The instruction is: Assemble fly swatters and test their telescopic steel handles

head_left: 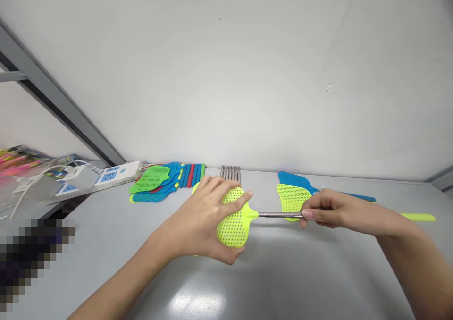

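My left hand [212, 221] is wrapped over the perforated yellow-green head of a fly swatter [233, 230], thumb at its lower edge and fingers across the top. A thin metal rod [276, 214] runs right from the head's neck. My right hand [329, 209] pinches that rod near its right end between thumb and fingers. Just behind the right hand lie a yellow-green fly swatter [292, 197] and a blue fly swatter [293, 179], both with rods and handles pointing right. The rod's far end is hidden by my right fingers.
A pile of loose swatter heads [152, 181] in green, blue and red lies at the back left. Beside it is a row of coloured handles [191, 174], then several metal rods [230, 172]. A white power strip [116, 176] with plugs sits at the left edge, before the wall [247, 74].
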`<action>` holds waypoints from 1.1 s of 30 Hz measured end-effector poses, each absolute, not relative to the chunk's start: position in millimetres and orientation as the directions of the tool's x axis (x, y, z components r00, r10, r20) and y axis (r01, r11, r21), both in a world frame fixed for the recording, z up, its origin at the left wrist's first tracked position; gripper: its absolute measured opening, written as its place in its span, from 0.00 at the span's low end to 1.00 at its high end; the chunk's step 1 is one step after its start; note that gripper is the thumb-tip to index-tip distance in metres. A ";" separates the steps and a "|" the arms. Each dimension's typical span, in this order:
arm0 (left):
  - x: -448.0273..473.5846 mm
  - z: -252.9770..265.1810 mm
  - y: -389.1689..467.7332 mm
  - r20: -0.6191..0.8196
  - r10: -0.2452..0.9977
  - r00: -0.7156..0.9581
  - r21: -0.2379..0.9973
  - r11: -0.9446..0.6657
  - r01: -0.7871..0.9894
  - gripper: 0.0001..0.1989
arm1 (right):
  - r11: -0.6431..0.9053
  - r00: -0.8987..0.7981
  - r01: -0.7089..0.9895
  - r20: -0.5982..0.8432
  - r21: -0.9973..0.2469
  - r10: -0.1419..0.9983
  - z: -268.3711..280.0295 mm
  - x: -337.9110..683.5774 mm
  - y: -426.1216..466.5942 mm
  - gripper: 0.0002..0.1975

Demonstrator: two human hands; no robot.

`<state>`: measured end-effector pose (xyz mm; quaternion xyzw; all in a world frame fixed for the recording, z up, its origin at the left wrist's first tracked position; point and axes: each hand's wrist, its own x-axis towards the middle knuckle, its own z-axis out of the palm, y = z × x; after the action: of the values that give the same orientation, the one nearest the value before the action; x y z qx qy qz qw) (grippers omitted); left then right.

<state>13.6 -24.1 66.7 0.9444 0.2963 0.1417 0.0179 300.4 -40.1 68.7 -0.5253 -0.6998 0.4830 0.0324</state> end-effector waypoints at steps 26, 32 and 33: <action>25.1 57.5 -31.0 0.062 0.569 0.820 0.278 -0.799 0.534 0.13 | 0.085 -0.557 0.660 -0.410 -0.747 0.722 61.9 282.1 -44.9 0.18; 30.5 58.9 -41.1 0.096 0.572 0.814 0.150 -0.817 0.557 0.10 | 0.081 -0.574 0.641 -0.407 -0.763 0.711 63.3 278.0 -47.0 0.18; 30.9 59.6 -42.9 0.100 0.576 0.811 0.125 -0.816 0.564 0.10 | 0.073 -0.591 0.622 -0.407 -0.779 0.696 64.3 277.4 -47.3 0.18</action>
<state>30.9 -42.9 59.6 0.9507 0.2996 0.0669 0.0446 277.4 -47.3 64.3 -0.4505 -0.7316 0.5104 0.0360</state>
